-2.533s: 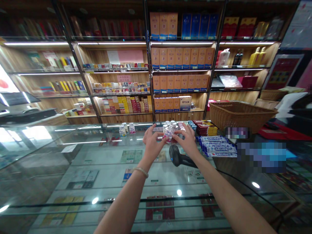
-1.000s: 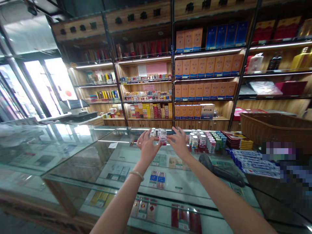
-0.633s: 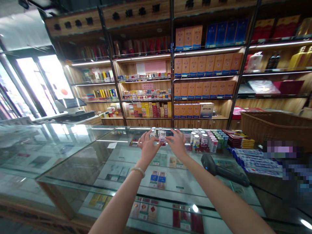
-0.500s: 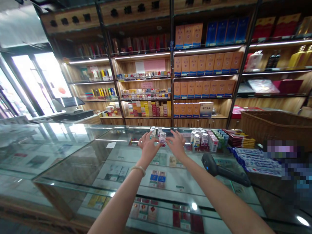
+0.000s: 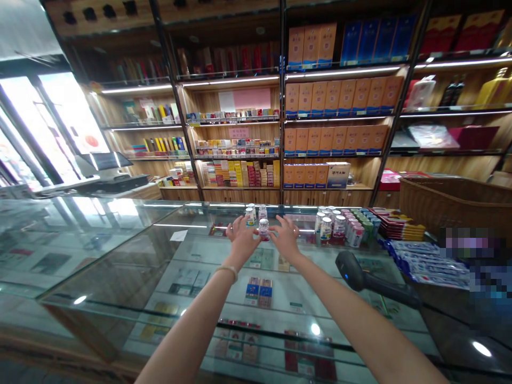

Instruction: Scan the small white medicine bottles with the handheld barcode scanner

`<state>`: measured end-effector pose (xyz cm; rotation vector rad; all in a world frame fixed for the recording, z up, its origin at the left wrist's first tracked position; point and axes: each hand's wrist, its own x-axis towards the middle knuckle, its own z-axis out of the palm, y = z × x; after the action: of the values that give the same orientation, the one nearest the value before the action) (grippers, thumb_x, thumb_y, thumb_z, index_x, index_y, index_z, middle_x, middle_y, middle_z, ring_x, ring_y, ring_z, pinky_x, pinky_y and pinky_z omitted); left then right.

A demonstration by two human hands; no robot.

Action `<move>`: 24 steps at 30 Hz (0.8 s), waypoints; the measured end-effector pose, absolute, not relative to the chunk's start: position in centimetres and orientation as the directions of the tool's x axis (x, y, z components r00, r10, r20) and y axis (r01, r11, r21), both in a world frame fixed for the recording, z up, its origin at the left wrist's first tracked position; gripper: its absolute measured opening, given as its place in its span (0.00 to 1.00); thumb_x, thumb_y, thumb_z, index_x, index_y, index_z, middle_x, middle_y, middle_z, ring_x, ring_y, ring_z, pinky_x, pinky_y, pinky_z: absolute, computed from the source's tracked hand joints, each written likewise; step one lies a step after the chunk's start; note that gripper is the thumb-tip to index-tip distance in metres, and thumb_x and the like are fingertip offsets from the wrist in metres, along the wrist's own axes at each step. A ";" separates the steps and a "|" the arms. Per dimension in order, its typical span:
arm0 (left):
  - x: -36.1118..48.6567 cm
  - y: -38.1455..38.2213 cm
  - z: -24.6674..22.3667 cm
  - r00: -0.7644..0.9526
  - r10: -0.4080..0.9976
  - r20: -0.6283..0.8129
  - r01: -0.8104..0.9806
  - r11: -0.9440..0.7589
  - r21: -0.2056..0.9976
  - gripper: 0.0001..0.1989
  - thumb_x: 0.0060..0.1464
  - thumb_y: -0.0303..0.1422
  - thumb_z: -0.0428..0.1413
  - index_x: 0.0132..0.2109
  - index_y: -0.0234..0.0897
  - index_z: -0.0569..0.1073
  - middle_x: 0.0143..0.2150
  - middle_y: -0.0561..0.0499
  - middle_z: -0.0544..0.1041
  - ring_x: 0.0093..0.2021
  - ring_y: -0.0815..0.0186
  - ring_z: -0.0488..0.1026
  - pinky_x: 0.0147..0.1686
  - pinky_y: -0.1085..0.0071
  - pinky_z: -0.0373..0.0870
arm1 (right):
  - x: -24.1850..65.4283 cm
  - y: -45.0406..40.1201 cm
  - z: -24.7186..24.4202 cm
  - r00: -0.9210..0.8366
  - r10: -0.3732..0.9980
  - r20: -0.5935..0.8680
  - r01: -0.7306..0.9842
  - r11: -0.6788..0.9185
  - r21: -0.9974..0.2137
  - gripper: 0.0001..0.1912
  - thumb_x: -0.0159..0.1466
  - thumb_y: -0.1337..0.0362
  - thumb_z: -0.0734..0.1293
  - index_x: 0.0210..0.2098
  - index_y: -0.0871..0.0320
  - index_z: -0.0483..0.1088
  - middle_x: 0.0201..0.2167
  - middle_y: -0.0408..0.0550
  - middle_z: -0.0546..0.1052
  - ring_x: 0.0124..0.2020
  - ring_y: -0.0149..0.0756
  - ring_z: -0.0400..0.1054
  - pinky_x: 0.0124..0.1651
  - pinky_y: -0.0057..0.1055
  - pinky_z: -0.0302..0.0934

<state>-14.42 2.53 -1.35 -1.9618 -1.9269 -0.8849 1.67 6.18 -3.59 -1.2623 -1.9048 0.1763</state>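
A small pink-labelled jar with a pale lid (image 5: 264, 230) stands upright on the glass counter (image 5: 160, 266). My left hand (image 5: 242, 238) has its thumb and fingertips at the jar's left side, and my right hand (image 5: 286, 237) touches its right side with thumb and finger. The jar is held between the two hands. Just behind it stand a similar pink jar (image 5: 262, 212) and white-lidded jars with yellowish labels (image 5: 249, 215). More such jars (image 5: 326, 228) are grouped to the right of my right hand.
A black barcode scanner (image 5: 376, 282) lies right of my right forearm. Beyond it are blue-white packets (image 5: 426, 261), red-yellow packs (image 5: 400, 224) and a brown basket (image 5: 456, 205). A white paper slip (image 5: 178, 236) lies left. Stocked shelves (image 5: 232, 194) stand behind the counter.
The view has shifted slightly. The held jar and both hands keep close to the same place, with the jar now nearer in line with the pink jar behind it.
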 end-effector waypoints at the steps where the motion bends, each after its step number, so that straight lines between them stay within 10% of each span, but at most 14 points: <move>1: -14.4 2.6 -1.4 -0.060 0.816 0.575 0.969 -0.091 0.231 0.05 0.51 0.35 0.66 0.33 0.40 0.81 0.70 0.43 0.65 0.71 0.46 0.54 0.70 0.41 0.43 | 1.6 6.3 -3.7 -0.159 0.820 0.550 0.708 0.483 -0.515 0.10 0.68 0.62 0.66 0.43 0.50 0.81 0.68 0.49 0.66 0.71 0.48 0.49 0.66 0.53 0.45; 19: -15.2 2.7 -2.3 -0.037 0.838 0.545 0.980 -0.076 0.184 0.08 0.51 0.40 0.66 0.35 0.40 0.80 0.70 0.43 0.65 0.71 0.45 0.54 0.69 0.40 0.44 | 1.1 6.5 -5.2 -0.167 0.809 0.564 0.751 0.475 -0.459 0.15 0.67 0.62 0.66 0.53 0.51 0.75 0.68 0.53 0.66 0.70 0.49 0.51 0.66 0.53 0.45; 24: -15.8 2.2 -1.9 -0.026 0.784 0.620 0.993 -0.054 0.109 0.29 0.49 0.43 0.67 0.57 0.43 0.74 0.72 0.39 0.62 0.71 0.47 0.56 0.69 0.44 0.44 | 1.7 6.1 -5.2 -0.218 0.739 0.638 0.787 0.519 -0.332 0.29 0.66 0.63 0.67 0.65 0.50 0.62 0.71 0.55 0.59 0.71 0.47 0.49 0.67 0.50 0.45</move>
<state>-15.79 2.18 -1.90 -1.8888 -1.8588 -0.7734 1.69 6.14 -5.23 -1.2439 -1.9826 -0.0796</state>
